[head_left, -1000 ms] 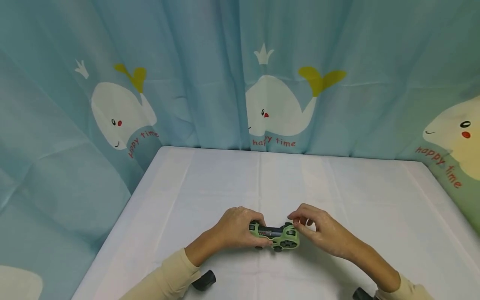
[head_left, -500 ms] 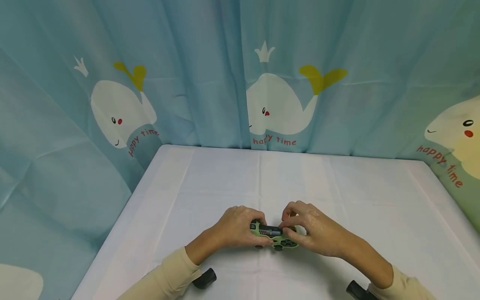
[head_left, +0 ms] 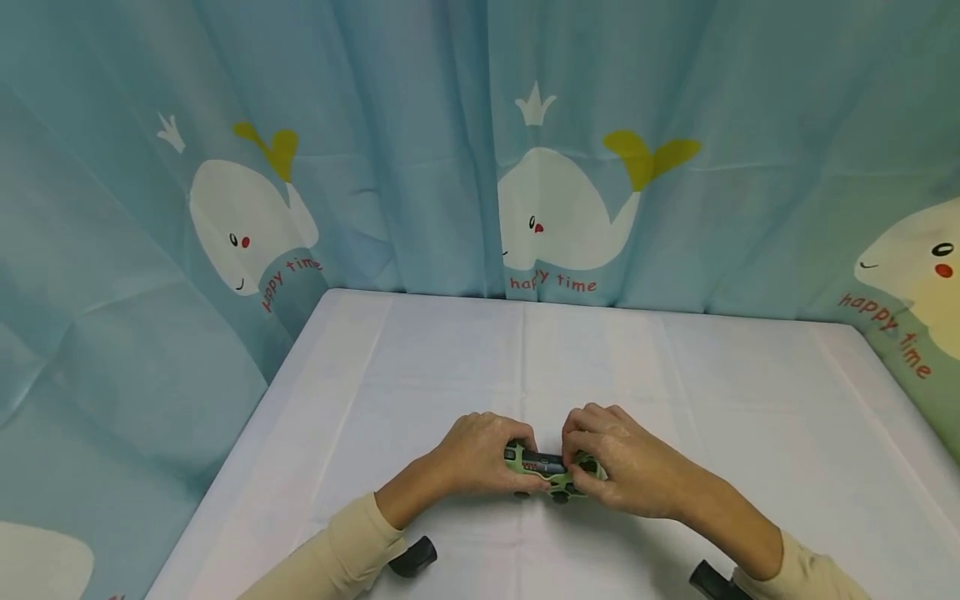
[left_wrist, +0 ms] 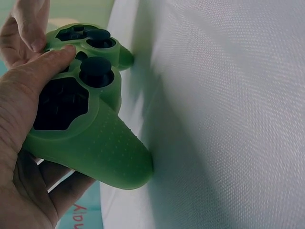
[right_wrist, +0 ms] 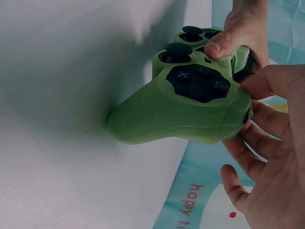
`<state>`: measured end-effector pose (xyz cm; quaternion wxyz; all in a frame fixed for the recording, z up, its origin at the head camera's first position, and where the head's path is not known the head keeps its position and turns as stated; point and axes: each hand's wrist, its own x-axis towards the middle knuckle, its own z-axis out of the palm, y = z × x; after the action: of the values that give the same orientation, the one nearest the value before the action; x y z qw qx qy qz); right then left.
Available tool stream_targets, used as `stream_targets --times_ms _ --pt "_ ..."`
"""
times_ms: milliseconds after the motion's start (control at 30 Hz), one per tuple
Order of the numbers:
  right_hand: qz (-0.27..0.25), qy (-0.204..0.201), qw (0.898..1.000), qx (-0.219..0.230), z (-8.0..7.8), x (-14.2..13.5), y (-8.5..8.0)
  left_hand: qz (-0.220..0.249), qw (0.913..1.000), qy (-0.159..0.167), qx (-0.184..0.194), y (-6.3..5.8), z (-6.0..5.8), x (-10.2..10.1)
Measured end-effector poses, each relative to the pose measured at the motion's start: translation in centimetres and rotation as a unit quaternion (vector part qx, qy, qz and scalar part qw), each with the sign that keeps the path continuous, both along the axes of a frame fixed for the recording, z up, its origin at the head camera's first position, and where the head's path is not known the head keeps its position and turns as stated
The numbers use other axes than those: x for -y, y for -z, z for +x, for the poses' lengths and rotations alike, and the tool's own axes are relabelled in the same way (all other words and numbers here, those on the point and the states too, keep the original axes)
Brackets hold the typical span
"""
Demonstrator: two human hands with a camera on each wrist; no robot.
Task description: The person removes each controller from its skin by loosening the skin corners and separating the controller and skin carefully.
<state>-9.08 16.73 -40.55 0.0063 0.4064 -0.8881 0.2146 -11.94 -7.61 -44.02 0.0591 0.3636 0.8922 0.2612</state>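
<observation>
A black game controller in a green rubbery cover stands low over the white cloth, thumbsticks toward the person and handles down. My left hand grips its left end, thumb across the front and fingers behind, as the left wrist view shows. At the other end, my right hand pinches the cover's upper edge by the shoulder buttons, close to the face buttons. Its little finger stands off the controller in the right wrist view. A dark strip along the controller's top shows between the hands.
White cloth covers the table. Blue curtains with printed whales hang behind and to the left. A black cylinder sits under the left sleeve, and another by the right sleeve.
My right hand has come in from the right, apart from the controller at first, and now pinches its right end. The left hand keeps its grip almost unmoved.
</observation>
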Motion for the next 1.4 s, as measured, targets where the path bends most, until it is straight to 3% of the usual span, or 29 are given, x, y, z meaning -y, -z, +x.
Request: stream_targets --times_ms 233,367,567,800,1400 --pt "0.021 -0.011 0.999 -0.038 0.0 0.2 0.0 0.001 1.0000 -0.001 0.003 0.1 0.0 -0.1" --pt "0.008 -0.021 0.998 -0.055 0.1 0.0 0.1 0.003 1.0000 0.007 0.004 0.1 0.1 -0.1" --pt "-0.023 -0.008 0.999 -0.048 0.0 -0.7 0.2 -0.003 0.9999 0.012 0.000 0.0 -0.1 0.0" --pt "-0.011 -0.036 0.997 -0.070 -0.2 -1.1 0.2 0.000 0.9999 0.013 -0.007 0.1 -0.2 0.2" --pt "-0.054 -0.045 0.997 -0.035 0.1 -1.0 -0.1 0.015 0.9998 0.012 -0.011 0.3 -0.1 0.1"
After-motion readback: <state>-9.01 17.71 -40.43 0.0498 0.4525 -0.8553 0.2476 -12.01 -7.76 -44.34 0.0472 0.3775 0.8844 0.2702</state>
